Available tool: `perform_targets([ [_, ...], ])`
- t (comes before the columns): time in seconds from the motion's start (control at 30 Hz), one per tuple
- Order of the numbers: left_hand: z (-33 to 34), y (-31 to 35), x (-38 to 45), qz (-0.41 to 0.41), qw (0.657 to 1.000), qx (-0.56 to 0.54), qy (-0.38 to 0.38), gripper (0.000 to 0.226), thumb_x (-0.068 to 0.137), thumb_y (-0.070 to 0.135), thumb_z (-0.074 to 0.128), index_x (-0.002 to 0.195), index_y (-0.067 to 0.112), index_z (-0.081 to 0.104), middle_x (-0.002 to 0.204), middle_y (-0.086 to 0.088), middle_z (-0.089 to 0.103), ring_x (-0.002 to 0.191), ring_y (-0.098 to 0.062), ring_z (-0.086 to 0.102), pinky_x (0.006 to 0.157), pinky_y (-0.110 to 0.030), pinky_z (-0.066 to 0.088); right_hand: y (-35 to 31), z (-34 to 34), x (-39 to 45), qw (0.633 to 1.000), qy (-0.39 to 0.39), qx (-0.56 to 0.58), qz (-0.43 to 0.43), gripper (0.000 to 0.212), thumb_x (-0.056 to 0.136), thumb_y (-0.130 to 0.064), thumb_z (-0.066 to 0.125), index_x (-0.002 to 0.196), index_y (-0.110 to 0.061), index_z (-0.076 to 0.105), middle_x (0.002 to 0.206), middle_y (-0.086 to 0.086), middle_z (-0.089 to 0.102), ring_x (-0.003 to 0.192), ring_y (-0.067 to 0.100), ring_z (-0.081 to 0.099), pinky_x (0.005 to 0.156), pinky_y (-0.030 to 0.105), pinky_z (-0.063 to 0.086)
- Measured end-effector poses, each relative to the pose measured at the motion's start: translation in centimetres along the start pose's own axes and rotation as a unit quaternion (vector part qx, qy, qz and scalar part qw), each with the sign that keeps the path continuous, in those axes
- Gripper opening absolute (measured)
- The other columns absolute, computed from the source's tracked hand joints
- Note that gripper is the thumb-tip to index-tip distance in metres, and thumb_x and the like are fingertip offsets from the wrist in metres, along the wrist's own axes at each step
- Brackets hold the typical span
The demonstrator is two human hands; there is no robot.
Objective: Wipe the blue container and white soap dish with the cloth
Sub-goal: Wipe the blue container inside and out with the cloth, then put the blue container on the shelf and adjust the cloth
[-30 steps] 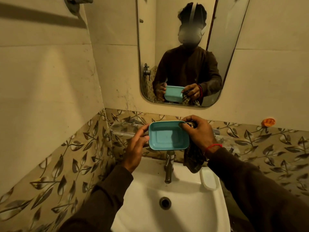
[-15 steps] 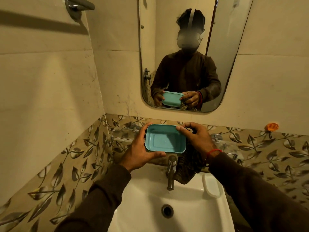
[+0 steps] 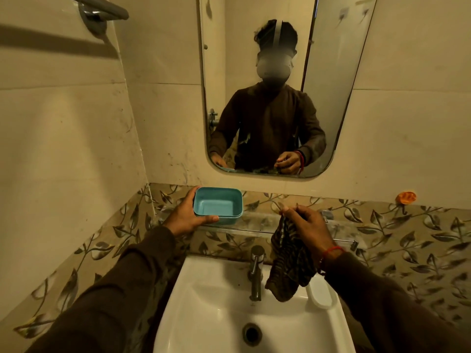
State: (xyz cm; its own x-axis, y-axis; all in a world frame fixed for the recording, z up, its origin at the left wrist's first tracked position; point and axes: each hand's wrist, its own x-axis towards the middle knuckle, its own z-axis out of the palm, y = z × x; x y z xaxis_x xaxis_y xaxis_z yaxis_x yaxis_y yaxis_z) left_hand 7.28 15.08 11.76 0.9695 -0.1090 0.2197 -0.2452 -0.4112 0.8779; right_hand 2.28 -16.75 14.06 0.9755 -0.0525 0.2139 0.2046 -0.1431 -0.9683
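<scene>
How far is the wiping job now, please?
Apparently done: the blue container, in the left hand, sits at the glass shelf, away from the cloth; whether it is clean I cannot tell. In hand: the right hand holds the cloth, free. Left: the white soap dish on the sink rim, untouched.

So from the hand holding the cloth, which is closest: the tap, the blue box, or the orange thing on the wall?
Going from the right hand in the head view:
1. Tap, just below and to its left, on the sink's back edge.
2. Blue container, further left, held by the left hand.
3. Orange thing, far right on the wall.
</scene>
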Motion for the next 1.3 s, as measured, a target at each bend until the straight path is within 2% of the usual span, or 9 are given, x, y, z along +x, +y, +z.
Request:
perform_targets([
  [0.23,-0.3,-1.3,1.7,-0.024,0.999,0.016,-0.042,0.084,0.077,0.013,0.086,0.146,0.017,0.038,0.132,-0.002,0.058,0.119,-0.014,0.058,0.092,-0.020,0.050,0.5,-0.6,-0.3,0.999,-0.010,-0.018,0.033,0.020,0.091,-0.040,0.061,0.087,-0.027,0.076,0.093,-0.009,0.075,0.098,0.013,0.067,0.093,0.043,0.052],
  [0.4,-0.4,-1.0,2.3,-0.059,0.996,0.017,-0.064,0.078,0.082,0.018,0.082,0.147,0.017,0.038,0.122,0.004,0.059,0.104,-0.002,0.057,0.074,-0.008,0.050,0.2,-0.6,-0.2,0.999,0.003,-0.018,0.031,0.021,0.092,-0.034,0.061,0.086,-0.023,0.077,0.093,-0.012,0.075,0.098,0.007,0.066,0.095,0.039,0.050],
  [0.7,-0.6,0.2,2.5,-0.092,0.989,0.035,-0.113,0.083,0.084,0.024,0.079,0.150,0.015,0.030,0.137,-0.007,0.054,0.124,-0.022,0.056,0.077,-0.008,0.050,-0.4,-0.1,-0.7,0.996,0.016,0.050,0.076,0.034,0.090,-0.047,0.059,0.085,-0.019,0.078,0.093,0.001,0.075,0.090,0.012,0.069,0.071,0.023,0.052],
  [0.83,1.3,2.3,-0.8,-0.029,0.974,0.192,0.119,0.092,0.086,0.045,0.075,0.158,0.019,0.023,0.158,-0.014,0.031,0.142,-0.035,0.035,0.111,-0.051,0.040,-0.7,0.1,-1.3,0.971,0.023,0.190,0.142,0.035,0.093,-0.040,0.056,0.094,-0.011,0.075,0.084,0.005,0.070,0.078,0.019,0.064,0.063,0.030,0.049],
  [0.93,6.9,3.1,-6.2,0.101,0.967,0.021,0.231,0.048,0.089,0.056,0.060,0.132,0.035,0.054,0.135,-0.001,0.053,0.124,-0.016,0.052,0.096,-0.046,0.054,-1.0,0.9,-2.0,0.954,0.035,0.257,0.150,0.026,0.089,-0.028,0.062,0.101,-0.008,0.072,0.095,0.009,0.069,0.090,0.024,0.065,0.073,0.036,0.053],
  [1.03,12.5,4.2,-10.6,-0.036,0.988,-0.138,0.063,0.055,0.070,0.090,0.050,0.117,0.063,0.049,0.128,0.018,0.059,0.110,0.006,0.058,0.088,-0.030,0.052,-2.0,2.5,-2.8,0.936,0.020,0.318,0.150,0.028,0.090,-0.013,0.062,0.116,-0.001,0.065,0.104,0.009,0.067,0.096,0.023,0.063,0.085,0.037,0.054],
  [1.13,15.5,5.3,-11.0,-0.237,0.884,-0.397,-0.077,0.076,0.066,0.091,0.052,0.125,0.042,0.061,0.126,-0.002,0.071,0.120,-0.022,0.061,0.105,-0.051,0.044,-2.6,3.7,-3.6,0.915,-0.029,0.369,0.157,0.028,0.092,-0.007,0.058,0.119,0.000,0.061,0.093,0.008,0.067,0.089,0.021,0.064,0.081,0.034,0.055],
  [1.2,15.8,5.7,-10.1,-0.237,0.806,-0.535,-0.094,0.074,0.082,0.077,0.052,0.129,0.022,0.067,0.134,-0.014,0.066,0.128,-0.034,0.056,0.110,-0.055,0.038,-2.6,3.7,-4.0,0.916,-0.057,0.368,0.146,0.026,0.093,-0.007,0.056,0.118,-0.003,0.061,0.092,0.008,0.069,0.087,0.019,0.066,0.079,0.032,0.057],
  [1.3,15.8,6.4,-9.3,-0.206,0.791,-0.573,-0.054,0.061,0.093,0.057,0.055,0.136,0.014,0.061,0.137,-0.018,0.063,0.129,-0.036,0.058,0.110,-0.054,0.043,-2.2,3.0,-4.5,0.945,-0.052,0.309,0.097,0.024,0.093,-0.010,0.058,0.116,-0.010,0.064,0.100,0.007,0.074,0.093,0.020,0.070,0.085,0.034,0.057],
])
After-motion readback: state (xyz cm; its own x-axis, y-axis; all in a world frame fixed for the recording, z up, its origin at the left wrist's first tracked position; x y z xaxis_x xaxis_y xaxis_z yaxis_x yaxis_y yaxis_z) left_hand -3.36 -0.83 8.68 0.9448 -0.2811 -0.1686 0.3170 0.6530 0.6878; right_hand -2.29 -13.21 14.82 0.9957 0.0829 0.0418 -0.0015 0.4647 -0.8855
